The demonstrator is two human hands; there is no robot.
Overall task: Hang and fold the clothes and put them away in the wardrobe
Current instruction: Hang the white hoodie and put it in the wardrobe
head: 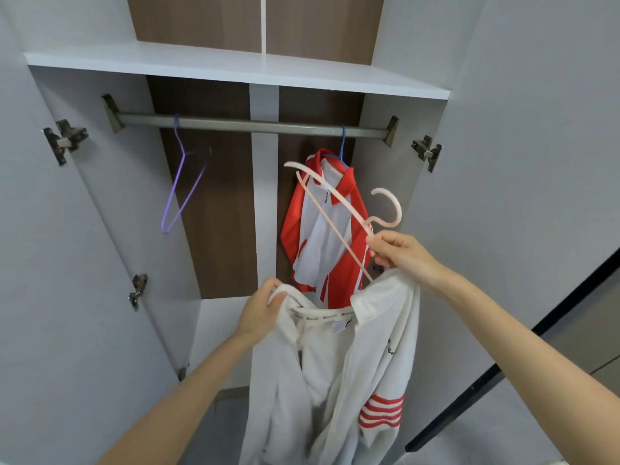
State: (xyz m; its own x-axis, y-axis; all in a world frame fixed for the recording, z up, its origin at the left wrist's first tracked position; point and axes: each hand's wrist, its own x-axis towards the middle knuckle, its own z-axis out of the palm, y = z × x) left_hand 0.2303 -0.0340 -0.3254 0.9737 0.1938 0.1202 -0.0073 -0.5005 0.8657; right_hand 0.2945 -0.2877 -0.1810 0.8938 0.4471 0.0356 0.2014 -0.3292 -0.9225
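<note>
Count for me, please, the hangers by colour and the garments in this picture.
Thin purple wire hanger: 1
Blue wire hanger: 1
Pale pink plastic hanger: 1
Red and white collared shirt: 1
White top with red sleeve stripes: 1
Total: 5

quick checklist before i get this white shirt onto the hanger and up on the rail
1. Grip of left hand on white shirt collar: ok.
2. Grip of right hand on pink hanger, just below its hook: ok.
3. Hanger inside the shirt: not ok, only one end reaches the shirt.
4. Free rail between purple hanger and red and white shirt: ok.
5. Both wardrobe doors open: ok.
6. Shirt front fastened: cannot tell.
</note>
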